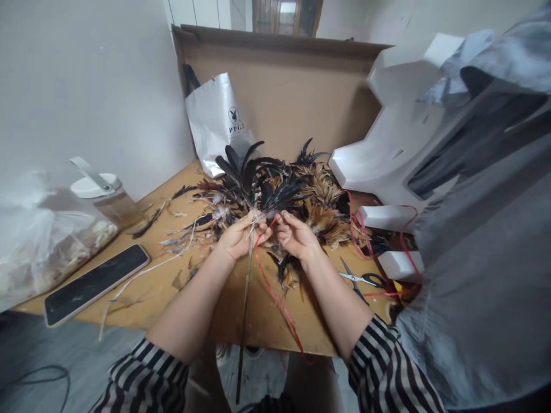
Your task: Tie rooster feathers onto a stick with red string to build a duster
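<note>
Black feathers (245, 175) fan out from the top of a thin stick (247, 298), whose lower end hangs past the table's front edge. My left hand (241, 234) is closed around the stick where the feathers join it. Close beside it, my right hand (297, 234) pinches a red string (279, 301) between thumb and fingers. The string trails down between my forearms over the edge. Behind both hands lies a heap of brown and black feathers (325, 198), partly hidden by the feathers on the stick.
Scissors (359, 279) lie to the right, near white foam pieces (400, 265) and tangled red string. At left are a phone (97, 284), a lidded cup (114, 201) and a clear plastic bag (55, 246). A silver bag (215, 120) leans on the cardboard (297, 92). Grey cloth (482, 258) hangs at right.
</note>
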The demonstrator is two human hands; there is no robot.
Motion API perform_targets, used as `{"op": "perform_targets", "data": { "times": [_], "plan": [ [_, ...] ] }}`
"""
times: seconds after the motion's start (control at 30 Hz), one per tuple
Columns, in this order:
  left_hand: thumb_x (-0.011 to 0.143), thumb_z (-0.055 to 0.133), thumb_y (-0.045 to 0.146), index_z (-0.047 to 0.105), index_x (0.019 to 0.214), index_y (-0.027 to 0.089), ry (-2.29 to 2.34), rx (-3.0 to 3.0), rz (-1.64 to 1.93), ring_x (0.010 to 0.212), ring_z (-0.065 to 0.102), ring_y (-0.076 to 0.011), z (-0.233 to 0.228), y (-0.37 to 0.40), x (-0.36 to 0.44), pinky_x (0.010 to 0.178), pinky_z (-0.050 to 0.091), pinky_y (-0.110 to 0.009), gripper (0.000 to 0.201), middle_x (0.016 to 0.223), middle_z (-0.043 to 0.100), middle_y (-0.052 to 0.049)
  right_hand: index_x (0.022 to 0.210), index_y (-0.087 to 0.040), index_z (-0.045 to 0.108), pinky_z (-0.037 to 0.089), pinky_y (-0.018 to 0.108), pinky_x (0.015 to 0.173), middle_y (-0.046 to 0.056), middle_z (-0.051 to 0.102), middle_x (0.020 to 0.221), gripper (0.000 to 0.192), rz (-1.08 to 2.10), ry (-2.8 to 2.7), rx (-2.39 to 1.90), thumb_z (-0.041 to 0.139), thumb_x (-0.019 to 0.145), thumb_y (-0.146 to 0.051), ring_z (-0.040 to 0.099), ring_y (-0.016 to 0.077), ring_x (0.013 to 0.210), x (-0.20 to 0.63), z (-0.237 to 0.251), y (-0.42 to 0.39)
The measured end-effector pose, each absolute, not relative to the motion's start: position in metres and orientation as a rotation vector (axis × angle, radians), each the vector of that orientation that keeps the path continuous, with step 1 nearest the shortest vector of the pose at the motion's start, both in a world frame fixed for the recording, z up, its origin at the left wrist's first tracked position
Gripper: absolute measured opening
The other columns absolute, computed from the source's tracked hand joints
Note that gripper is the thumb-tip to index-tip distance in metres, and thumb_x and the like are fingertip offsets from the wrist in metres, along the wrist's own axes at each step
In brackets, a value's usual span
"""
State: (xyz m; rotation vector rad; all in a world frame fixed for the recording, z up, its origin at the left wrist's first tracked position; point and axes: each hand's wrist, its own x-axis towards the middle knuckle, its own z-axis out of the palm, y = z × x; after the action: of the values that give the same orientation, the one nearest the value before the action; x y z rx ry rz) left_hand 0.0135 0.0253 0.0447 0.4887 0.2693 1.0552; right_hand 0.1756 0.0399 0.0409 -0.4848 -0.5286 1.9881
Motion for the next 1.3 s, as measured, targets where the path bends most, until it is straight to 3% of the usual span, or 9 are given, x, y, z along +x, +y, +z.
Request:
{"op": "perform_targets", "data": {
  "times": [0.13,0.37,0.5,0.67,0.97,1.3],
  "plan": [
    [0.083,0.049,0.017,0.059,0.078,0.013,0.266,0.528,1.043,0.065,0.057,-0.0087,0.043,0.024,0.015,0.079,0.048,-0.031,0.012,0.071,0.057,-0.001,0.075,-0.014,0.056,0.038,0.014,0.040,0.002,0.063,0.070,0.009,2.015,-0.585,-0.503,0.063,0.070,-0.014,0.049,0.0048,0.050,0.172,0.041,0.036],
    [0.079,0.055,0.017,0.062,0.082,0.013,0.430,0.616,1.065,0.070,0.061,-0.0124,0.042,0.026,0.010,0.085,0.046,-0.043,0.008,0.073,0.063,-0.003,0.076,-0.013,0.055,0.016,0.012,0.031,-0.009,0.036,0.045,0.016,1.987,-0.641,-0.665,0.066,0.068,-0.022,0.023,0.0003,0.034,0.172,0.034,0.037],
    [0.077,0.056,0.014,0.063,0.081,0.012,0.548,0.669,1.082,0.069,0.063,-0.0135,0.042,0.027,0.011,0.077,0.050,-0.039,0.008,0.071,0.064,-0.004,0.074,-0.014,0.054,0.010,0.014,0.031,-0.011,0.029,0.042,0.031,1.865,-0.777,-0.840,0.067,0.067,-0.041,0.017,0.0009,0.033,0.171,0.037,0.034],
    [0.075,0.059,0.013,0.064,0.082,0.009,0.567,0.783,1.023,0.058,0.061,-0.0116,0.037,0.024,0.022,0.065,0.052,-0.027,0.010,0.067,0.064,-0.006,0.063,-0.016,0.047,0.007,0.015,0.033,-0.011,0.028,0.042,0.037,1.818,-0.889,-0.866,0.072,0.059,-0.042,0.015,0.0002,0.034,0.169,0.037,0.032],
    [0.076,0.058,0.015,0.063,0.087,0.009,0.656,0.778,0.988,0.076,0.066,-0.0207,0.033,0.024,0.027,0.072,0.053,-0.033,0.014,0.080,0.068,-0.012,0.052,-0.018,0.028,0.007,0.016,0.034,-0.012,0.023,0.041,0.048,1.701,-0.879,-0.819,0.075,0.057,-0.030,0.014,-0.0002,0.035,0.187,0.041,0.040],
    [0.070,0.067,0.028,0.065,0.090,0.009,0.854,0.934,1.046,0.065,0.066,-0.0188,0.037,0.017,0.036,0.062,0.052,-0.027,0.028,0.080,0.069,-0.015,0.052,-0.019,0.030,0.007,0.017,0.033,-0.012,0.026,0.039,0.046,1.559,-0.938,-0.945,0.074,0.055,-0.032,0.016,-0.0003,0.033,0.187,0.046,0.037]
  ]
}}
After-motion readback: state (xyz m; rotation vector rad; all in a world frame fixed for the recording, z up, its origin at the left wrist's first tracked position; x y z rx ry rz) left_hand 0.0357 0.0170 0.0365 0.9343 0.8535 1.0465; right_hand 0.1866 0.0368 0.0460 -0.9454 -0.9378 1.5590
